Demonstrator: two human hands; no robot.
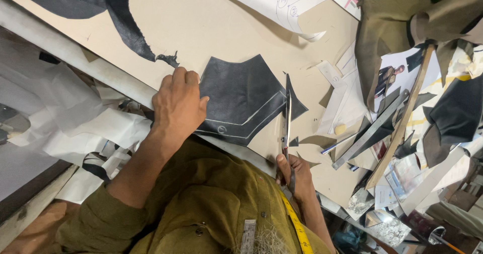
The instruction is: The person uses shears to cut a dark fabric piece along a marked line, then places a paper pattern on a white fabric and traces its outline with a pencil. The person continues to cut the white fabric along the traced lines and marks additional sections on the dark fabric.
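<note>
Black leather piece [241,95], angular, flat on the tan tabletop, chalk lines along its lower edge, pinned at its left corner. Scissors [287,118] upright along its right edge, blades nearly closed, tip at a pointed offcut

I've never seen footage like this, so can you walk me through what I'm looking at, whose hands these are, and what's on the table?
This is one picture from a camera worn on a person's head, looking down at their own two bare hands; no machine is involved. The left hand presses flat on a dark leather piece marked with pale lines. The right hand holds scissors, blades at that piece's edge. They work on a tan board. Around it lie a white paper pattern, a metal ruler, a wooden stick and leather scraps. A yellow tape measure hangs over the olive shirt.
</note>
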